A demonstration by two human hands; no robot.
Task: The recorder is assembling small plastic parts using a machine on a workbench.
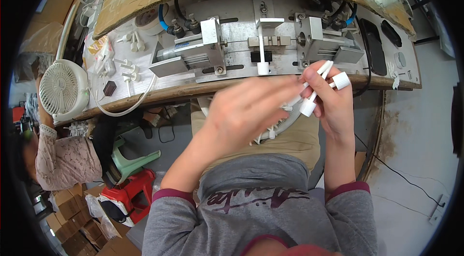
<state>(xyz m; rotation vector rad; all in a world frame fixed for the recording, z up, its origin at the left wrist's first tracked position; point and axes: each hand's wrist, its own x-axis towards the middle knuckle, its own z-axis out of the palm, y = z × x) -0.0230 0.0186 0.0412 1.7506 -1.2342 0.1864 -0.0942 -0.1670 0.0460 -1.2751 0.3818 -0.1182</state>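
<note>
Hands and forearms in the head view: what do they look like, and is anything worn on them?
The left hand and right hand are human and gloveless; no watch or cable shows on the bare forearms. The heathered-grey sleeves are short and end in maroon bands. The left hand looks slightly blurred.

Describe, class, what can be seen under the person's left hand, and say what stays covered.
Below the left hand, part of a curved white rim and a few small white plastic parts show over khaki trousers. The hand hides the rest.
</note>
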